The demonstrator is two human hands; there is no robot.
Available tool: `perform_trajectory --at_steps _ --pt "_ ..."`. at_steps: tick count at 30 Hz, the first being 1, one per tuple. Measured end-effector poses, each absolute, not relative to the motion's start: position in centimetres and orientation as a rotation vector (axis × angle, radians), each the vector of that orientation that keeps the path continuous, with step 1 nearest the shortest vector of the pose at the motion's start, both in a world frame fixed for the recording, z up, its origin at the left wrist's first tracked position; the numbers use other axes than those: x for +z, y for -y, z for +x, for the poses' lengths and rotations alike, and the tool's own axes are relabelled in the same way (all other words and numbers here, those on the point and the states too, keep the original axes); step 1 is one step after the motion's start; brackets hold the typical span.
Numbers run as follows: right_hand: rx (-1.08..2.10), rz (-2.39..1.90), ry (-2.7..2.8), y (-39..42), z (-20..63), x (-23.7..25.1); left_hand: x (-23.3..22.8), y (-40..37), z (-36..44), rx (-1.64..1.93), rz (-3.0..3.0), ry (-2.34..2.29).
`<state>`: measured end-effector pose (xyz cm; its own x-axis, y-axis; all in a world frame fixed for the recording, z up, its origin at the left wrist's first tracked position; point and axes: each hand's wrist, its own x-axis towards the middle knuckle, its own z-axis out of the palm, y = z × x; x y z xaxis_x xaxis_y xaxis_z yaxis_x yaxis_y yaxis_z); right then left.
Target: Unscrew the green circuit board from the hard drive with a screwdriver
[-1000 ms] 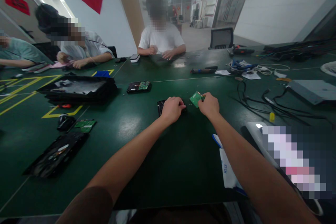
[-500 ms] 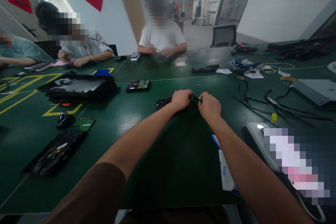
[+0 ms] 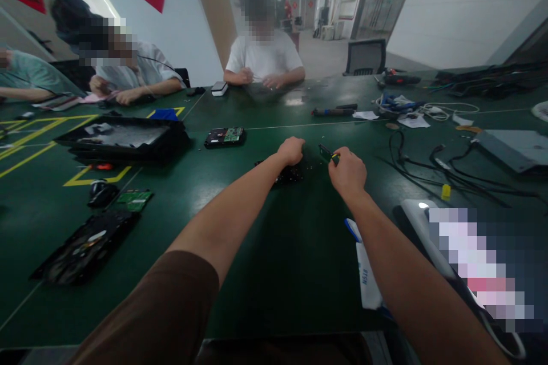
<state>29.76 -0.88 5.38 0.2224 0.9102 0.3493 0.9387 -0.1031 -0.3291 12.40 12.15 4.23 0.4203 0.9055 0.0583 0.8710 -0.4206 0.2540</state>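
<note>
My left hand (image 3: 291, 151) is closed just above the far side of a black hard drive (image 3: 290, 175), and the forearm hides part of the drive. Its fingertips point away from me, so what they hold, if anything, is hidden. To the right, my right hand (image 3: 349, 170) is closed around a small dark green tool with a yellow mark (image 3: 327, 153), whose end points up and left toward the left hand. The tool's exact kind is too small to make out. Tiny bits (image 3: 309, 167) lie on the green table between the hands.
Another hard drive (image 3: 225, 137) lies beyond, left of the hands. A black tray (image 3: 124, 140), a green circuit board (image 3: 135, 199) and an opened drive (image 3: 85, 245) are at left. Black cables (image 3: 445, 168), a grey metal box (image 3: 516, 148) and a laptop (image 3: 483, 262) are at right. Co-workers sit opposite.
My hands have moved apart: the left went slightly up and left, the right a little right with the tool. More of the black drive and loose bits now show.
</note>
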Motion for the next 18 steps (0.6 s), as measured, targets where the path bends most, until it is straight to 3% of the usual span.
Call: perform_trajectory --at_steps 18 --pt "-0.097 -1.951 1.632 1.0 30.9 5.2 5.9 -7.9 12.7 -0.013 2.795 -1.264"
